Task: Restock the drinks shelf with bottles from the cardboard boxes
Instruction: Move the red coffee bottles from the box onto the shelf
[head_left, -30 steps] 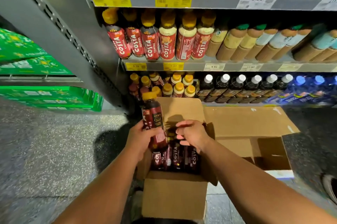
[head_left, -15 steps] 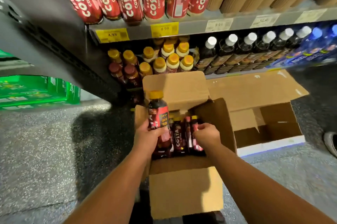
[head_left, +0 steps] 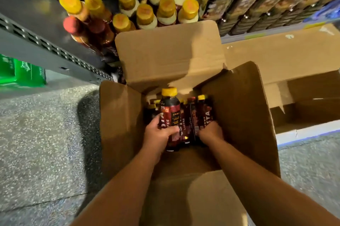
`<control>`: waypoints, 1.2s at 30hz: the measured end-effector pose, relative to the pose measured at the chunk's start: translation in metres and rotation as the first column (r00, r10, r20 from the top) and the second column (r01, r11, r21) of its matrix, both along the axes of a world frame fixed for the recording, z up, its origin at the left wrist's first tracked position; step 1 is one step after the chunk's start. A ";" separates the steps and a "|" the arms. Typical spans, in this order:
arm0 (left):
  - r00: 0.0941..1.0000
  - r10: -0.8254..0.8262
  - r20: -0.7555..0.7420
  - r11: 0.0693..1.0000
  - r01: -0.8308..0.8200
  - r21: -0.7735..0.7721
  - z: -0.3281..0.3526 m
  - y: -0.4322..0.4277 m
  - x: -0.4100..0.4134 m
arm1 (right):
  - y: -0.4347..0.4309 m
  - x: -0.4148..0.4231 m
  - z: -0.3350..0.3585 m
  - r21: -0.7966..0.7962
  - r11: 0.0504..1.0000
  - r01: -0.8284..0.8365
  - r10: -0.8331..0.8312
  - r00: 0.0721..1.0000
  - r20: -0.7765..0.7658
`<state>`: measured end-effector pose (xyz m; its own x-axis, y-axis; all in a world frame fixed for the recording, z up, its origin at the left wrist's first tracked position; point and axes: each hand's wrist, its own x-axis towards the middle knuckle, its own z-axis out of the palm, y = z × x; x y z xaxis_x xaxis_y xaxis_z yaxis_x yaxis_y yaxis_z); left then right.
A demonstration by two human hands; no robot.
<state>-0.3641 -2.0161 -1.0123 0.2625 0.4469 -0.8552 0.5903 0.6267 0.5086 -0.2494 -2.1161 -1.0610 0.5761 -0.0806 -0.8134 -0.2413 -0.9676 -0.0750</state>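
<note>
Off to the left, green packaged goods sit low beside the speckled grey floor. A grey perforated shelf upright slants across the upper left. A dark shadow falls on the floor just left of centre. A thin crack line crosses the floor lower left.

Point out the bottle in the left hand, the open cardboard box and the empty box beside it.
bottle [head_left: 170, 108]: head view, dark upper body.
open cardboard box [head_left: 239, 115]: head view, right flap.
empty box [head_left: 312, 111]: head view, inner wall.
</note>
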 end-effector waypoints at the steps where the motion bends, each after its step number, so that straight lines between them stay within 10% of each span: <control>1: 1.000 -0.015 -0.004 1.000 0.015 0.002 -0.006 -0.001 -0.001 | 0.000 -0.002 -0.006 -0.019 1.000 -0.014 0.015 1.000 0.021; 6: 0.999 -0.028 -0.024 1.000 0.029 0.006 -0.024 -0.002 -0.007 | 0.003 -0.013 -0.025 -0.107 0.987 -0.116 0.124 0.989 0.076; 17: 1.000 0.018 0.006 1.000 -0.018 0.022 -0.013 -0.002 -0.006 | -0.002 -0.019 -0.018 0.191 0.912 0.363 -0.350 0.931 -0.101; 36: 0.984 0.015 0.176 0.984 -0.046 0.172 0.208 0.016 0.030 | 0.026 0.019 0.233 0.568 0.822 0.036 -0.043 0.999 0.000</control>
